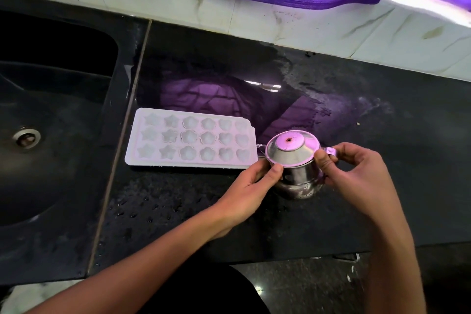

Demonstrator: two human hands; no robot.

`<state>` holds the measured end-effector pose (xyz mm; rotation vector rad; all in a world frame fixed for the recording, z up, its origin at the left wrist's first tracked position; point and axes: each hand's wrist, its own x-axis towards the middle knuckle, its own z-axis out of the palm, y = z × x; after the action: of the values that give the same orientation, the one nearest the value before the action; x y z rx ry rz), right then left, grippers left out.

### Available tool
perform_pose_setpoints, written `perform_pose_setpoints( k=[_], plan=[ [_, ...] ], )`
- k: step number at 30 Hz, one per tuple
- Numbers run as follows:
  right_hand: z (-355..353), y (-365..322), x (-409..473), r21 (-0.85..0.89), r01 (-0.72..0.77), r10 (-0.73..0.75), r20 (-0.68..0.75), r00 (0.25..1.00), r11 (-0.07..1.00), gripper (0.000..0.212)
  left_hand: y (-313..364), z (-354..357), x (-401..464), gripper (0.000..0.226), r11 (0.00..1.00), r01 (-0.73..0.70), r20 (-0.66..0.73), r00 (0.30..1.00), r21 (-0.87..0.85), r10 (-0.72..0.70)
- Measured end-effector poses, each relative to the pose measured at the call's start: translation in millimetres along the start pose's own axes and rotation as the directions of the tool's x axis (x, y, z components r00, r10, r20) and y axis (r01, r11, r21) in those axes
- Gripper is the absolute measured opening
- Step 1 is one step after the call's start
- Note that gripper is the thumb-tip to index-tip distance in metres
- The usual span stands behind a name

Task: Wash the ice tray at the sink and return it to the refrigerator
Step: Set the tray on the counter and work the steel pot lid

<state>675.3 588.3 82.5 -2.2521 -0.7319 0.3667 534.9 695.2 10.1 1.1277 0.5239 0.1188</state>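
Steel kettle (295,168), pinched at its lid by both the left hand (251,183) and right hand (356,168), could be tipped and spilled onto the white ice tray (191,139) lying just left on the wet worktop (382,135).

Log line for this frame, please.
ice tray on counter, untouched | left hand and right hand grip steel pot

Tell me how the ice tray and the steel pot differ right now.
The ice tray is white, flat and rectangular, with moulded star, flower and heart cups; the steel pot is shiny, round and lidded. The ice tray lies untouched, while the left hand and right hand both grip the steel pot. Both sit on the dark wet counter, right of the sink.
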Motion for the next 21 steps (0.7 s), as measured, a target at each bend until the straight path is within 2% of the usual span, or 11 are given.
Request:
perform_pose_setpoints(
  k=[10,18,21],
  plan=[
    [-7.9,-0.3,0.2,-0.048,0.009,-0.009,0.010,1.000,0.999,0.030,2.5,4.5,-0.7,0.050,1.000,0.008,0.025,1.000,0.022,-0.008],
    [-12.5,-1.4,3.9,0.010,0.033,-0.034,0.055,0.998,0.999,0.023,5.3,3.2,-0.9,0.047,1.000,0.000,0.016,1.000,0.024,0.000],
    [-13.4,-3.9,4.1,0.078,0.035,-0.040,0.074,0.996,0.996,0.033,5.5,-1.3,-1.5,0.043,0.998,-0.016,0.020,1.000,0.056,0.015]
  ],
)
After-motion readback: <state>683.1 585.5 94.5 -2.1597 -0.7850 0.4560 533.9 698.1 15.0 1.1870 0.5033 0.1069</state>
